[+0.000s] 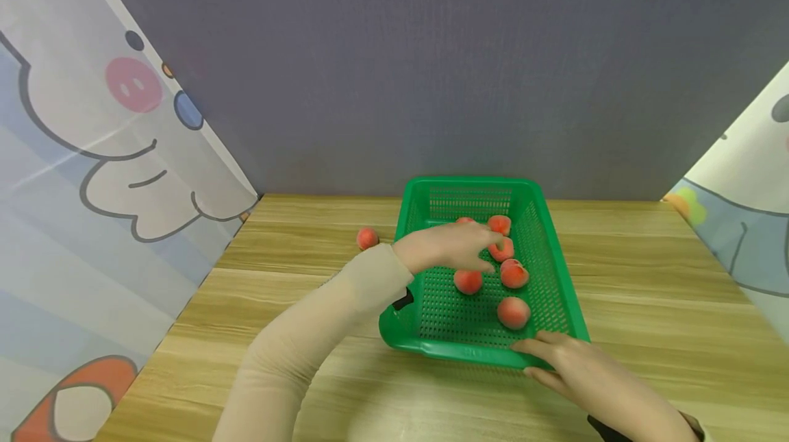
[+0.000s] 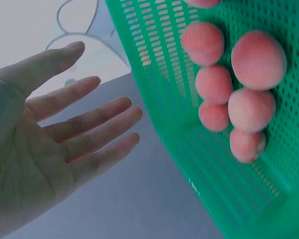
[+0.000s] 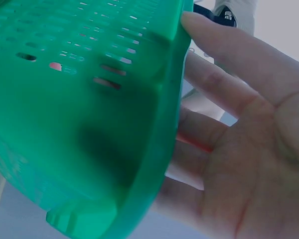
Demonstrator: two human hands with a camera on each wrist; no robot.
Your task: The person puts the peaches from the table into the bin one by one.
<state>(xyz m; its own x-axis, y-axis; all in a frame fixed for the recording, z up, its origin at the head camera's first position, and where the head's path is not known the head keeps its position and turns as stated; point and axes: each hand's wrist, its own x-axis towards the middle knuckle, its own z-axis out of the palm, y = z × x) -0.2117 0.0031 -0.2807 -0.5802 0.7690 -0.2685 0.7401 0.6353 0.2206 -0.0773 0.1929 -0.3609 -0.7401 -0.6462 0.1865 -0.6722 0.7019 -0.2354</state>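
Note:
A green plastic basket (image 1: 468, 353) with slotted walls stands on the table, holding several fuzzy red-pink peaches (image 1: 514, 312). My left hand (image 1: 453, 247) reaches over the basket's left side, above the peaches. In the left wrist view this left hand (image 2: 45, 144) has its fingers spread and nothing in its palm. At the near right corner, my right hand (image 1: 576, 363) holds the basket rim. The right wrist view shows the right hand (image 3: 254, 134) with its thumb and fingers on either side of the rim (image 3: 169, 109).
A single peach (image 1: 367, 238) lies on the wooden table (image 1: 296, 243), left of the basket. A dark grey panel (image 1: 394, 72) rises behind the table. Sheets with cartoon prints hang at the left (image 1: 61, 188) and right.

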